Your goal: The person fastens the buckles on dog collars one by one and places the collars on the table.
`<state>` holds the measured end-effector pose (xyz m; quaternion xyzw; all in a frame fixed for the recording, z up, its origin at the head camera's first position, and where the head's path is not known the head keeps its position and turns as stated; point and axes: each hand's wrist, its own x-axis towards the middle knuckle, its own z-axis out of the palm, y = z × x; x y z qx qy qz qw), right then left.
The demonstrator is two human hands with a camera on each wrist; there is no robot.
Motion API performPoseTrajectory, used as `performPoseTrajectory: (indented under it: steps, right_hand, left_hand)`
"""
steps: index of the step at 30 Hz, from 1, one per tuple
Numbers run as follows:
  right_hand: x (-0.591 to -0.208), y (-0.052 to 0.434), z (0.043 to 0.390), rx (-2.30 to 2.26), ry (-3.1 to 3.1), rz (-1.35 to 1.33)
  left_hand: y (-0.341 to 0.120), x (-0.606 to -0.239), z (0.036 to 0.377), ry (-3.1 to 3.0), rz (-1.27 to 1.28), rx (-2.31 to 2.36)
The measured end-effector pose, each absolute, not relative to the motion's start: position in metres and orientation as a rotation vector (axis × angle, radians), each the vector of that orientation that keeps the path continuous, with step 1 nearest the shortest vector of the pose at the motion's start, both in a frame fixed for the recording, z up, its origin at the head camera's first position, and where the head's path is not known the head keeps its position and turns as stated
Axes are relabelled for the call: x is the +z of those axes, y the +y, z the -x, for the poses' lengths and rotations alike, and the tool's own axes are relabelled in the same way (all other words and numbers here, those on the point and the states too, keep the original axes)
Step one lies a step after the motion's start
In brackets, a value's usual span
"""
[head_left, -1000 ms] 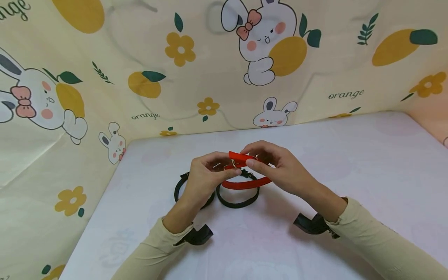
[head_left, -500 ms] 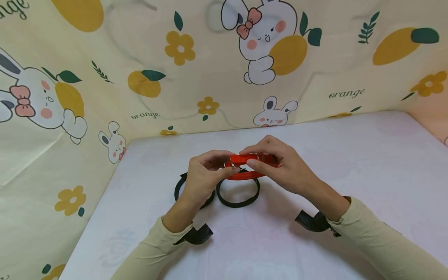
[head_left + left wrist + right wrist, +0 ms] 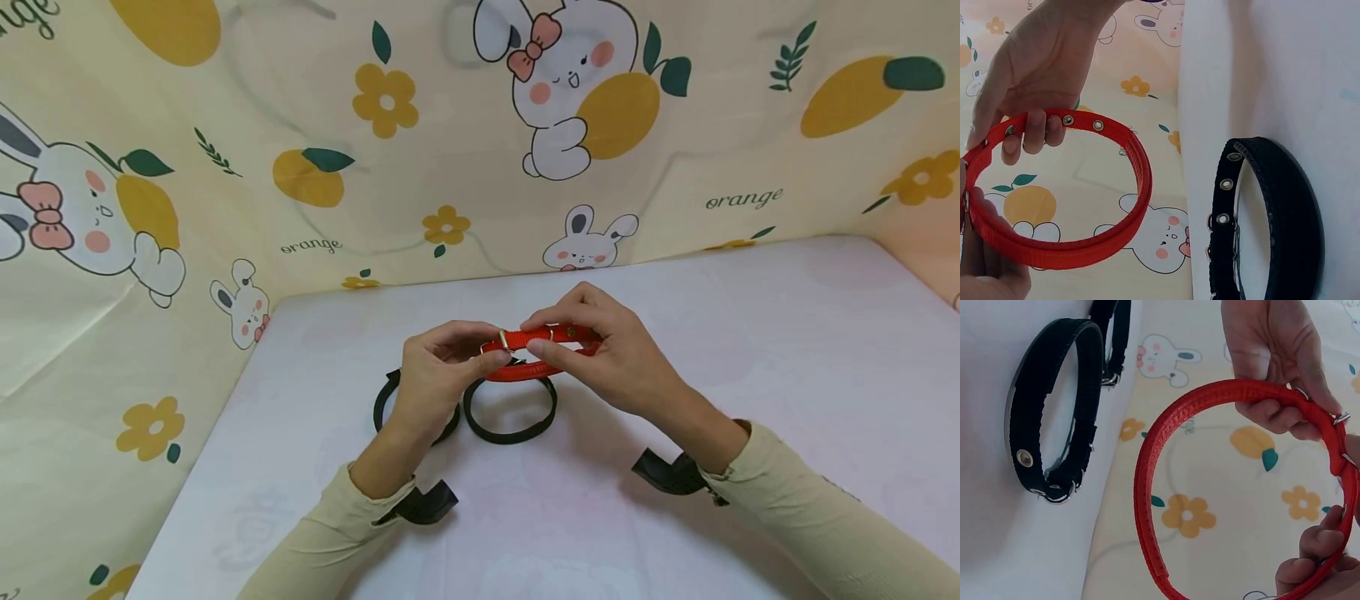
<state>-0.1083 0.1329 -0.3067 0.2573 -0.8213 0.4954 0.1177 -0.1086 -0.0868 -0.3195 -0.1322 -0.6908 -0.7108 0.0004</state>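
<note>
A red collar (image 3: 528,372) with metal eyelets and a buckle is held up as a closed loop between both hands. My left hand (image 3: 438,371) pinches it at the buckle, thumb in front and fingers behind. Just to the right, my right hand (image 3: 611,358) pinches the strap between thumb and fingers near a metal keeper ring. In the left wrist view several eyelets show along the red collar (image 3: 1110,250). Below the hands, a black collar (image 3: 510,438) lies looped on the table. Another black collar (image 3: 379,408) is partly hidden behind my left hand.
The white-covered table (image 3: 750,358) spreads around the hands. A cream backdrop (image 3: 465,167) printed with rabbits and oranges rises at the back and left. Each wrist carries a black strap mount, such as the left mount (image 3: 423,504).
The red strap's end, earlier sticking out over the buckle, now lies flat along the loop. The collar's front has risen, and my right hand has shifted slightly up and right.
</note>
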Motion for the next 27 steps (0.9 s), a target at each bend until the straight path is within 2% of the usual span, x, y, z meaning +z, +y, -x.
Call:
performPoseTrajectory:
  steps: [10, 27]
  right_hand:
    - [-0.3102, 0.1306, 0.1088, 1.372, -2.442, -0.798]
    - [-0.3104, 0.1339, 0.1137, 1.219, -2.390, -0.816]
  left_hand:
    - [-0.0847, -0.3201, 0.1061, -2.126, 0.553, -2.190]
    - [-0.0893, -0.3192, 0.1118, -1.983, 0.537, -2.191]
